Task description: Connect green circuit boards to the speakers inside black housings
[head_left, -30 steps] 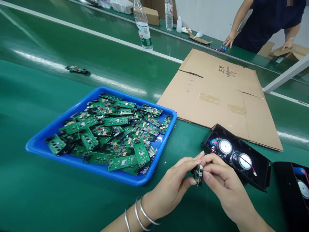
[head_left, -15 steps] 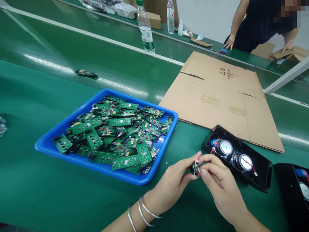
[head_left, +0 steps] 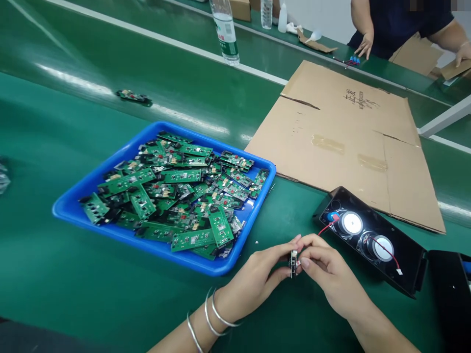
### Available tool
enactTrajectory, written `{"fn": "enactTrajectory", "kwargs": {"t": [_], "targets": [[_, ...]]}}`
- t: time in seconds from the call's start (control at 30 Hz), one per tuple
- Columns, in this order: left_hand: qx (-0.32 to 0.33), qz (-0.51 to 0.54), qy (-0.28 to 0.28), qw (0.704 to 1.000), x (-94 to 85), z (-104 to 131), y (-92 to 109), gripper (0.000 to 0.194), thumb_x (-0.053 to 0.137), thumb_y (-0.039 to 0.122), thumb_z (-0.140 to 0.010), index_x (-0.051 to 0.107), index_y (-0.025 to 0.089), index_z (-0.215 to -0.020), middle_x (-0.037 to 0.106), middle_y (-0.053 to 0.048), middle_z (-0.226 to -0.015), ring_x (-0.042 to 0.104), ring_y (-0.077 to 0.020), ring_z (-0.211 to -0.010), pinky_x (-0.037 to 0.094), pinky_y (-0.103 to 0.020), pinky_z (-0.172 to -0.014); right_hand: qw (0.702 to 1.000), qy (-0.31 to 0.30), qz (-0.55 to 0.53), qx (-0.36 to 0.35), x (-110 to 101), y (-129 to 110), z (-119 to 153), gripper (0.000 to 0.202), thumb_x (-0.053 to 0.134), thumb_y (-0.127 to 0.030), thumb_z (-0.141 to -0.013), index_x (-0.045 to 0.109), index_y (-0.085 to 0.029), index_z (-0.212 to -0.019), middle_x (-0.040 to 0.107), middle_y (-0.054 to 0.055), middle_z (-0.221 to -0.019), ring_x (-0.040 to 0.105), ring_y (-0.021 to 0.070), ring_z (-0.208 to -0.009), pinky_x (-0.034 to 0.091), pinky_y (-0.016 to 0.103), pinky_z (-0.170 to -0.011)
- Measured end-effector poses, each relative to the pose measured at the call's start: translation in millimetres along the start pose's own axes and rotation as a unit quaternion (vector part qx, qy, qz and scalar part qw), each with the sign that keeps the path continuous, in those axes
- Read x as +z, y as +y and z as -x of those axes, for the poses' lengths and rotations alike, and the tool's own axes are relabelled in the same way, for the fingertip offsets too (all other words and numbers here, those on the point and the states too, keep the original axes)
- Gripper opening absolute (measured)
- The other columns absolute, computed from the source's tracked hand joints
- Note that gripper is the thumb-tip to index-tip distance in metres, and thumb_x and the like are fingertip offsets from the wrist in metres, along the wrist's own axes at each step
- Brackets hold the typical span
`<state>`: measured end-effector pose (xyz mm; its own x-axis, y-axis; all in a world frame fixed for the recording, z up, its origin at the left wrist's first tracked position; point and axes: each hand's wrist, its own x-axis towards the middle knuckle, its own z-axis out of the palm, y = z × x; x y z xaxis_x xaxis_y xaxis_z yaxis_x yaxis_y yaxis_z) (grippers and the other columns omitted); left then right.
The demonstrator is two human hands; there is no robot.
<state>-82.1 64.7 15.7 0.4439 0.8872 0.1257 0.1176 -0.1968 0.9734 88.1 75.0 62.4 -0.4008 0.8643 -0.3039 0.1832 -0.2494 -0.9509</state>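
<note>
In the left hand (head_left: 257,274), a small circuit board (head_left: 293,264) stands upright, edge-on.

- Look at that tray (head_left: 217,268), smooth blue plastic, glossy along the rim!
- And the cardboard sheet (head_left: 368,127), matt brown (though the tape strips (head_left: 328,143) on it catch a gleam)!
- Speaker box (head_left: 403,245): smooth black plastic, speaker backs (head_left: 352,223) bright and metallic-looking.
- Polished silvery metal on those bangles (head_left: 206,314)! Bench (head_left: 73,274) smooth, softly shiny; bottle (head_left: 226,32) clear, glossy plastic.
</note>
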Motion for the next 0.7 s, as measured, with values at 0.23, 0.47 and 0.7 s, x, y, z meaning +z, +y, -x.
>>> {"fn": "enactTrajectory", "kwargs": {"t": [0.23,0.47,0.7], "targets": [[-0.009,0.023,0.016,1.000,0.6,-2.8,6.1,0.027,0.056,0.017,-0.084,0.056,0.018,-0.112,0.065,-0.010,-0.117,0.061,-0.0197,-0.106,0.051,-0.030,-0.089,0.998,-0.020,-0.049,0.021,-3.3,-3.0,-1.1,0.031,0.054,-0.042,-0.085,0.062,-0.018,-0.066,0.049,0.005,-0.090,0.052,0.0175,-0.097,0.046,0.029,-0.085],[-0.065,0.129,0.045,0.988,4.5,-4.6,12.5,0.025,0.062,0.013,-0.078,0.056,0.020,-0.101,0.072,-0.002,-0.096,0.068,-0.0161,-0.089,0.055,-0.024,-0.079,0.988,0.046,0.141,-0.031,3.5,-7.9,8.7,0.026,0.042,-0.030,-0.091,0.059,-0.019,-0.075,0.056,0.006,-0.096,0.055,0.0183,-0.096,0.046,0.032,-0.086],[-0.119,0.138,0.053,0.982,11.2,-3.7,15.1,0.023,0.057,0.019,-0.079,0.053,0.018,-0.102,0.067,-0.010,-0.112,0.064,-0.0209,-0.101,0.053,-0.034,-0.086,0.827,0.172,0.507,-0.173,-30.0,-12.8,26.4,0.022,0.049,-0.039,-0.087,0.061,-0.025,-0.099,0.051,0.010,-0.117,0.050,0.0275,-0.103,0.044,0.041,-0.083]]}}
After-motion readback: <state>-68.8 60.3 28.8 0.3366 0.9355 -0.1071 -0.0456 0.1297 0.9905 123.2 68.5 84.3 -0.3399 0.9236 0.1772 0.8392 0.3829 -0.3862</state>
